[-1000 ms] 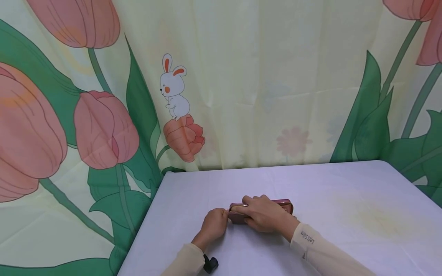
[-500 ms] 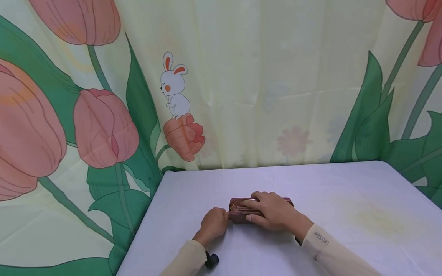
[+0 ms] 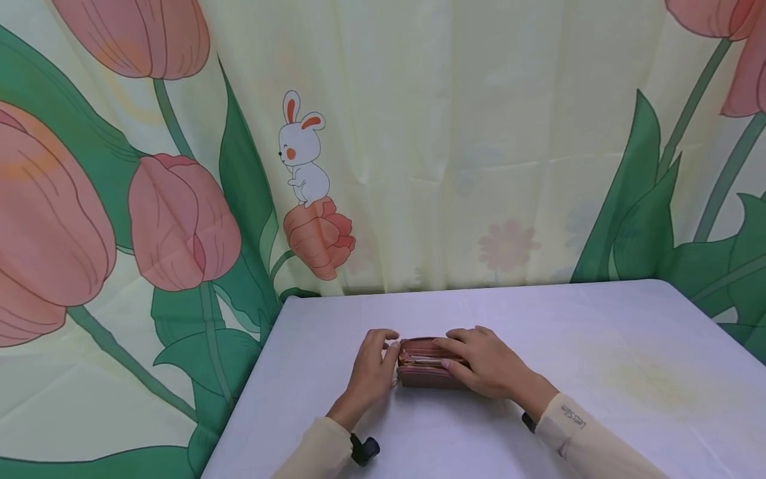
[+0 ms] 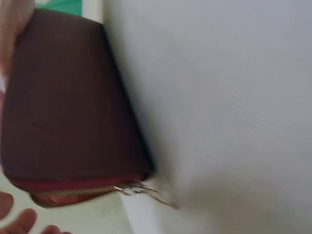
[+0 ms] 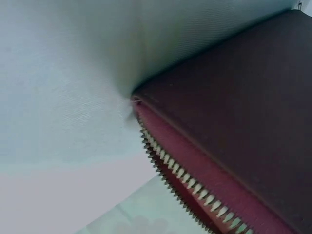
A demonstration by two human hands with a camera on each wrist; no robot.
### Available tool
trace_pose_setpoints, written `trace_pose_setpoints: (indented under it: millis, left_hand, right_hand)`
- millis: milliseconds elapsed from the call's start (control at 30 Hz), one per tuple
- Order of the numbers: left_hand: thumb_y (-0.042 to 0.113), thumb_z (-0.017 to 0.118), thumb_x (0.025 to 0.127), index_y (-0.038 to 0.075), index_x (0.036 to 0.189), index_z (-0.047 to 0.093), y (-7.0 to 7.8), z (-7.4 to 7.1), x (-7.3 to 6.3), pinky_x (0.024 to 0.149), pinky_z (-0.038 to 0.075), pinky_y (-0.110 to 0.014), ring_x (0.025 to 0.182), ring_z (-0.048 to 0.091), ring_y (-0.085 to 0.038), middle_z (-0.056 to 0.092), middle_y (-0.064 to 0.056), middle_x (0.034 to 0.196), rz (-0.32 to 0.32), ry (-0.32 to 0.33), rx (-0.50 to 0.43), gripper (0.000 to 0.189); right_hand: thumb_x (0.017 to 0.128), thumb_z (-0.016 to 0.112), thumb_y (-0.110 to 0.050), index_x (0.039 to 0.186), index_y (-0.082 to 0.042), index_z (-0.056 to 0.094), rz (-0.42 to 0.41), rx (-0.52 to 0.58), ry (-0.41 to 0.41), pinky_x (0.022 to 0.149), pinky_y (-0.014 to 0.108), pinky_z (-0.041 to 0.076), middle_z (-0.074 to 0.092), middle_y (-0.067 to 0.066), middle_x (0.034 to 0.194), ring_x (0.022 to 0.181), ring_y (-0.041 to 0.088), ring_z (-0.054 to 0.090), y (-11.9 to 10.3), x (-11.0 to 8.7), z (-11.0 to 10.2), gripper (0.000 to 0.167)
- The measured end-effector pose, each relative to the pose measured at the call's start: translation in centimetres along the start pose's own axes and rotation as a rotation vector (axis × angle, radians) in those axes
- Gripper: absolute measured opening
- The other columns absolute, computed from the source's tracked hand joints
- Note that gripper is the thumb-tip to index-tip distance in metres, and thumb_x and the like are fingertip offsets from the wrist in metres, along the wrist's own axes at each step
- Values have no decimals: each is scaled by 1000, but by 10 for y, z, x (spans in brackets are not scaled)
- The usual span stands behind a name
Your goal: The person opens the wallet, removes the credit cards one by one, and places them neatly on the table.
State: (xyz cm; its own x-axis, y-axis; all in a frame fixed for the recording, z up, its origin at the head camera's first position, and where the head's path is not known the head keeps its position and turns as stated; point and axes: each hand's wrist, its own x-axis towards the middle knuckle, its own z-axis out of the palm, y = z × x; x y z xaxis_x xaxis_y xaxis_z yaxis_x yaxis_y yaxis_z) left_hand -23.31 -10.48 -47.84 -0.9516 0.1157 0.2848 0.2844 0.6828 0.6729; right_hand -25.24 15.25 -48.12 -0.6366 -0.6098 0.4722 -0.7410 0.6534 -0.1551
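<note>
A dark reddish-brown zip-around wallet point(image 3: 427, 379) stands on its long edge on the white table, its unzipped top showing the inner folds. At its left end is my left hand point(image 3: 372, 366), fingers spread; in the left wrist view its fingertips point(image 4: 23, 222) are apart from the wallet point(image 4: 73, 97). The metal zip pull point(image 4: 134, 189) hangs loose at that end. My right hand point(image 3: 493, 362) holds the right part, with thumb and fingers at the open top. The right wrist view shows the wallet's corner point(image 5: 243, 97) and parted zip teeth point(image 5: 195, 187).
A white cloth covers the table point(image 3: 598, 352). Behind it hangs a pale curtain point(image 3: 419, 133) printed with tulips and a rabbit. A black wrist device point(image 3: 364, 451) is by the left sleeve.
The left hand has let go at the wallet's left end and spread its fingers. The right hand has slid to the right along the wallet, whose top now shows more of its inside.
</note>
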Motion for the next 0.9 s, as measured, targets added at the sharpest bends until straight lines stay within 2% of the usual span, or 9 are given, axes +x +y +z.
trace_pose_setpoints:
  millis: [67, 133, 267, 367, 500, 767, 900]
  left_hand:
    - [20, 54, 108, 10, 132, 64, 7, -1, 0, 102, 49, -50, 124, 58, -26, 61, -9, 136, 72, -26, -33, 28]
    - [22, 54, 108, 8, 139, 61, 13, -1, -1, 110, 45, -55, 135, 54, -29, 58, -11, 145, 139, -79, -22, 35]
    - [25, 52, 109, 5, 148, 55, 20, 3, -3, 117, 38, -57, 147, 44, -32, 50, -13, 156, 221, -177, 72, 45]
    - [27, 51, 109, 4, 152, 51, 19, 6, -4, 121, 33, -56, 152, 38, -32, 46, -11, 161, 224, -214, 130, 49]
    - [29, 49, 109, 4, 155, 47, 18, 7, -4, 124, 28, -54, 155, 32, -34, 42, -11, 164, 219, -244, 161, 52]
    - [45, 47, 108, 7, 161, 38, 16, 3, -4, 126, 21, -55, 160, 17, -28, 31, -6, 170, 184, -337, 170, 66]
    - [51, 52, 105, 8, 162, 36, 14, 3, -3, 126, 21, -56, 161, 14, -29, 29, -7, 171, 185, -359, 187, 73]
  right_hand:
    - [101, 64, -36, 135, -20, 70, 21, 0, -3, 103, 62, 46, 71, 8, 123, 114, 25, 67, 1, -2, 0, 39]
    - [101, 65, -38, 135, -20, 70, 42, 12, -8, 104, 64, 45, 71, 10, 126, 118, 27, 66, 2, -4, -1, 40]
    - [102, 63, -41, 137, -20, 69, 80, 29, -26, 106, 66, 42, 69, 13, 132, 123, 29, 64, 4, -8, -3, 42]
    - [102, 62, -43, 138, -20, 69, 99, 29, -34, 108, 68, 41, 68, 14, 134, 126, 30, 63, 7, -12, -6, 44]
    - [100, 64, -43, 138, -18, 68, 110, 27, -38, 108, 67, 41, 66, 15, 137, 128, 33, 61, 10, -15, -8, 45]
    - [99, 66, -45, 139, -17, 67, 124, 39, -44, 109, 64, 43, 61, 18, 142, 134, 39, 57, 15, -21, -12, 49]
    - [98, 68, -42, 137, -16, 69, 135, 41, -10, 108, 62, 45, 61, 18, 142, 132, 41, 58, 18, -23, -16, 47]
